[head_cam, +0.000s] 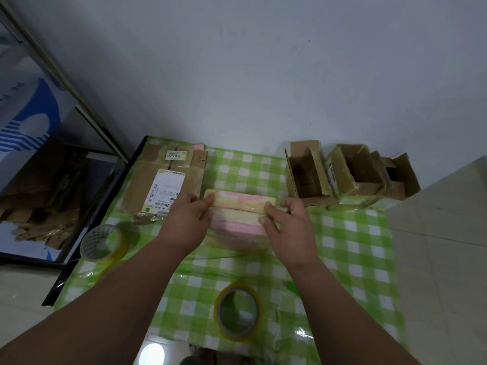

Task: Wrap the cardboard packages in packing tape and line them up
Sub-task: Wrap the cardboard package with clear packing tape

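Left hand point(188, 219) and right hand point(286, 223) each pinch an end of the pink package point(237, 214), fingers curled onto its taped upper edge. Package sits on the checked cloth point(350, 241) between both hands. Judged step: pressing tape flat. Next: fetch the tape roll point(237, 312) nearer the body; finished boxes point(353, 175) stand beyond the right hand.

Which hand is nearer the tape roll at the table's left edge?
Left. The left hand grips the pink package just right of that tape roll; the right hand holds the package's far end.
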### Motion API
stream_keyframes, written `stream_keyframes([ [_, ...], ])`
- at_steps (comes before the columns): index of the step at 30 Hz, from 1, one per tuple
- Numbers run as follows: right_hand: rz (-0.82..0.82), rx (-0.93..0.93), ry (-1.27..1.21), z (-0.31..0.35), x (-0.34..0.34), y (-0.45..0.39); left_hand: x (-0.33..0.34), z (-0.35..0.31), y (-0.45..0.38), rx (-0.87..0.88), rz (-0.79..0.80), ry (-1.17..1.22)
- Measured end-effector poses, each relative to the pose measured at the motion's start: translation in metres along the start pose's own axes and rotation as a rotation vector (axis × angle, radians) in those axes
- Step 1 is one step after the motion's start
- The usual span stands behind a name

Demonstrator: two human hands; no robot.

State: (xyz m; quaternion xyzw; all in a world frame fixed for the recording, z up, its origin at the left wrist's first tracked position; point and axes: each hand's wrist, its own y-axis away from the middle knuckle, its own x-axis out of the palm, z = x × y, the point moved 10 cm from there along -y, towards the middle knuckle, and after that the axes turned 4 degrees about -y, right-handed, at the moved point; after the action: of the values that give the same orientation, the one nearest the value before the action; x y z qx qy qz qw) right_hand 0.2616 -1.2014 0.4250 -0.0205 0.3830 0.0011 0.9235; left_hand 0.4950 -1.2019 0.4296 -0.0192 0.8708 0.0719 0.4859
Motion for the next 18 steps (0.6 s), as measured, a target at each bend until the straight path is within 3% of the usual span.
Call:
stream_keyframes([
  [7, 0.032, -0.159, 0.297, 0.031, 0.011, 0.007, 0.01, -0.021, 0.004, 0.232, 0.053, -0.381],
  [13, 0.182, -0.14, 0.407, 0.027, 0.033, 0.021, 0.033, -0.014, 0.014, 0.257, 0.195, -0.481],
  [18, 0.214, -0.135, 0.53, 0.022, 0.039, 0.023, 0.037, -0.022, 0.013, 0.303, 0.161, -0.599],
])
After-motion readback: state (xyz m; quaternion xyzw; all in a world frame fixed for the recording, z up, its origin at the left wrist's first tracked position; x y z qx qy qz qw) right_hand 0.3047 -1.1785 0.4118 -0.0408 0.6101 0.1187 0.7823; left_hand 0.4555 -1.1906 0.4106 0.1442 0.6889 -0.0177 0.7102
